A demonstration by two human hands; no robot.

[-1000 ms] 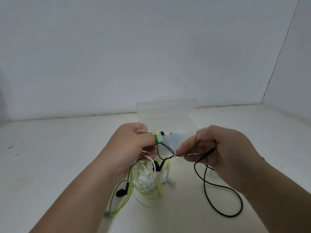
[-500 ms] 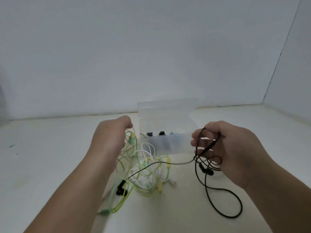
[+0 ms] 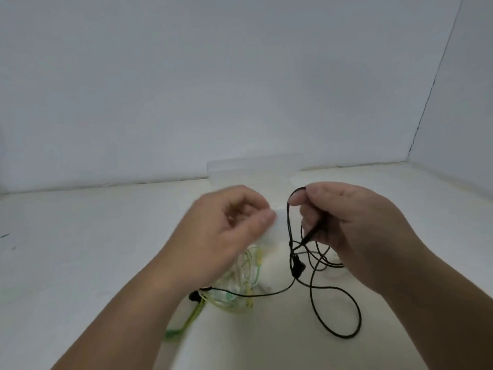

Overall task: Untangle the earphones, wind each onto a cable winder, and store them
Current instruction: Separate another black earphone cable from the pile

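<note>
R hand (image 3: 354, 222) up over the table (image 3: 93, 249), thumb & index fingers pinching the black earphone cable (image 3: 289, 225) at its top bend. The rest hangs in loops, with one earbud (image 3: 296, 268) dangling below. A strand runs L into the green/yellow/white tangle (image 3: 245, 284) lying on the table. L hand (image 3: 226, 231) hovers above that tangle, fingers curled, blurred, so can't tell if it grips anything. Clear plastic box (image 3: 253, 169) sits behind both hands.

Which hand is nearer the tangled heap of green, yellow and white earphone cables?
Left. The left hand hovers just above the tangled heap; the right hand is off to its right, pinching the thin black earphone cable.
</note>
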